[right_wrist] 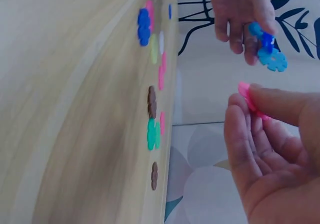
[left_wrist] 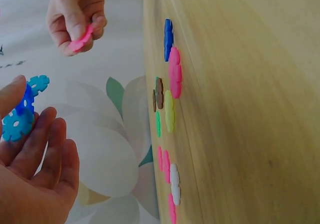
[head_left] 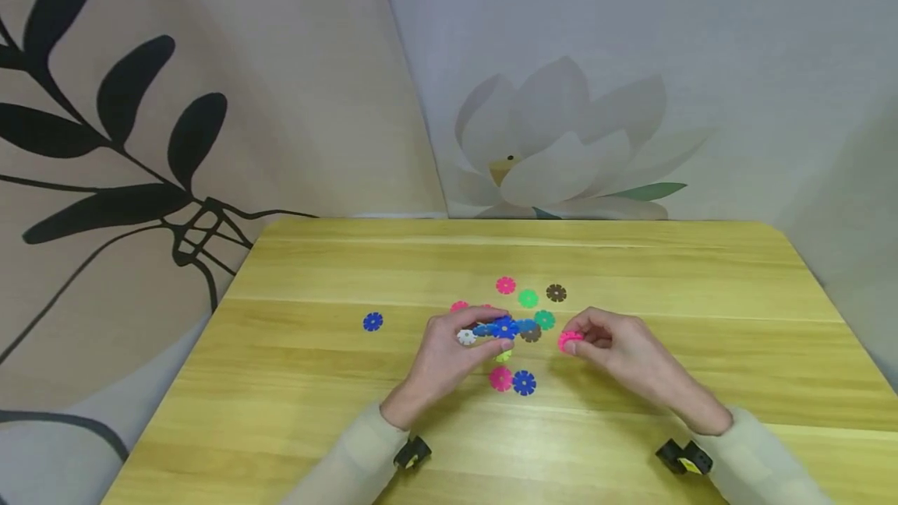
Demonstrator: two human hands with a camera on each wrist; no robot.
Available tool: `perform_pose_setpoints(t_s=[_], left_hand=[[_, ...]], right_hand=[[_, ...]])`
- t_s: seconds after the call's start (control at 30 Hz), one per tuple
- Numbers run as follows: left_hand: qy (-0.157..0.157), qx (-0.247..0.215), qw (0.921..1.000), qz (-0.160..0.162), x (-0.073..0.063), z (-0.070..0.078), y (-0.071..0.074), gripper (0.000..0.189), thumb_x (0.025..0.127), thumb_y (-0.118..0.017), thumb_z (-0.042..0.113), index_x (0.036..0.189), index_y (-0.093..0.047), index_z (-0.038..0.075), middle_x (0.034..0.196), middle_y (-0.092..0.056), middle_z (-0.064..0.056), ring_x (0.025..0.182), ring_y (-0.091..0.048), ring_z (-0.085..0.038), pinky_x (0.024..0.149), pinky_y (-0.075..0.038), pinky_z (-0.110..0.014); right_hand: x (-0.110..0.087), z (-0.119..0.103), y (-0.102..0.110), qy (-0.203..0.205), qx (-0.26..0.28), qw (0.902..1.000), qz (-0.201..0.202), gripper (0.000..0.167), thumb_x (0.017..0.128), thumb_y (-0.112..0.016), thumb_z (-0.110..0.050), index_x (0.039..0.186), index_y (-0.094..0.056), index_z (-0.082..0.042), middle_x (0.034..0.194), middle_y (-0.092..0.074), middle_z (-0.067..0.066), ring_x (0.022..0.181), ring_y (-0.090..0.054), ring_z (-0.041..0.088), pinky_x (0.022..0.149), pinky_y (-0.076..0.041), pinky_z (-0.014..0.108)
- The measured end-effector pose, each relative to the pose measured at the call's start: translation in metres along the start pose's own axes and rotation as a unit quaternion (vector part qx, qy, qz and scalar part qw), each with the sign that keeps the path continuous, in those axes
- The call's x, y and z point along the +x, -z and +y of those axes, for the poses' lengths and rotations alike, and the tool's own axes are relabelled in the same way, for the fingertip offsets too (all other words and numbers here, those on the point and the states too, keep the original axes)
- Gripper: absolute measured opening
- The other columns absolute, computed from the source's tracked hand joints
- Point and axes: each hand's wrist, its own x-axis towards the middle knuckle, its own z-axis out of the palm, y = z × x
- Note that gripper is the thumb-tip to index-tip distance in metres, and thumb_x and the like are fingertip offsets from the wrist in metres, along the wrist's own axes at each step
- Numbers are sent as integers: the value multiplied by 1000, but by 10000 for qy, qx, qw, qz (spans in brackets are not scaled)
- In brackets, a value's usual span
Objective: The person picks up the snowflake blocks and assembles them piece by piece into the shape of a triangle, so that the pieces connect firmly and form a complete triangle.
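Observation:
Above the table, my left hand (head_left: 456, 345) pinches a dark blue notched disc (head_left: 505, 327) between thumb and fingers. Light blue notched discs (left_wrist: 18, 124) are joined to its two sides, making one small piece. My right hand (head_left: 617, 349) pinches a pink notched disc (right_wrist: 246, 95) between thumb and fingertips, also off the table. The pink disc and the blue piece are apart, with a gap between the two hands. In the head view, the left hand and its piece partly cover some loose discs beneath.
Loose notched discs lie around the hands on the wooden table (head_left: 295, 380): pink (head_left: 501, 379), blue (head_left: 524, 383), green (head_left: 528, 298), brown (head_left: 556, 293) and white (head_left: 466, 337) among them. Another blue disc (head_left: 373, 322) lies off to the left. A patterned wall (head_left: 337, 84) stands behind.

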Motion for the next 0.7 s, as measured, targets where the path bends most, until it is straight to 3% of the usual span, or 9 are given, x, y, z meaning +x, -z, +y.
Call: perform_pose_setpoints(t_s=[0.23,0.5,0.7], left_hand=[[22,-8,10000,53,0,0,-2,39,86,-86,18,123,-76,12,119,-75,-2,107,-70,-19,96,-56,-48],[68,-127,9999,-5,-1,-2,-3,38,85,-86,18,121,-76,11,116,-76,-2,101,-69,-18,92,-57,-50],[165,-147,9997,-37,1,-1,-2,37,86,-87,20,120,-77,13,112,-76,0,94,-69,-14,80,-60,-33]], right_hand=[[-3,-6,-2,-289,573,9978,162,19,93,-79,-21,104,-71,-7,93,-72,0,87,-70,20,80,-60,26],[-1,-14,-6,-556,1294,9899,160,25,96,-75,-22,108,-68,-1,94,-75,14,86,-74,35,78,-63,40],[3,-20,-7,-550,1446,9878,186,29,98,-72,-18,117,-68,4,96,-75,15,84,-74,34,75,-63,39]])
